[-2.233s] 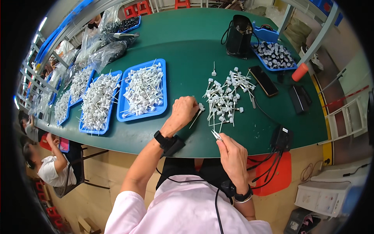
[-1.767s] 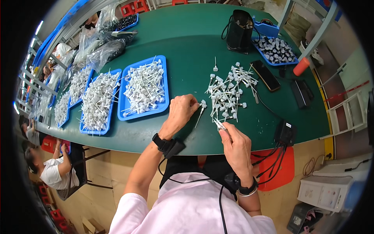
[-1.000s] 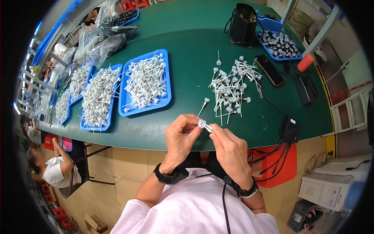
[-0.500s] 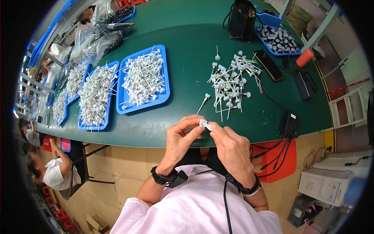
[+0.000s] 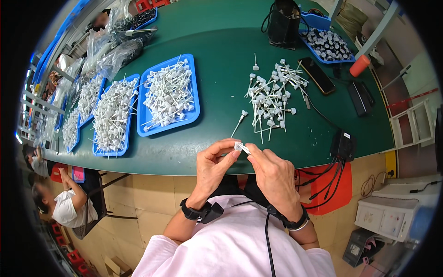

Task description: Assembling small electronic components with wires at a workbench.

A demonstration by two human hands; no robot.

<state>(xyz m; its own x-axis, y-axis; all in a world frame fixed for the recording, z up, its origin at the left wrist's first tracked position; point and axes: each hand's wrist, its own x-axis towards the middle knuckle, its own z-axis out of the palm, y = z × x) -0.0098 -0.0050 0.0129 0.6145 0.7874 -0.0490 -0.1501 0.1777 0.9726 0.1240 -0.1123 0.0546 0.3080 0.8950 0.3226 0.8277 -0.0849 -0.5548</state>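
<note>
Just over the table's near edge, both hands are closed on one small white plastic piece (image 5: 239, 146), which looks like a pump head with a thin tube. My left hand (image 5: 213, 165) pinches its head between thumb and fingertips. My right hand (image 5: 273, 174) grips the stem side, and its fingers cover part of it. Beyond the hands lies a loose pile of similar white pump heads (image 5: 270, 99), with a single one (image 5: 240, 122) apart from it, closest to my left fingertips. To the left, a blue tray (image 5: 195, 111) holds many more.
More filled blue trays (image 5: 121, 151) line the left of the green table (image 5: 217, 74). Right of the pile are a phone (image 5: 317, 76), a black box with cables (image 5: 342, 145) and a red cylinder (image 5: 360, 66). A black bag (image 5: 284, 25) stands farther back. Another person (image 5: 69, 203) sits at left.
Both hands keep the same grip on the white pump head, which has turned very slightly. The whole view has shifted a little; nothing on the table has moved.
</note>
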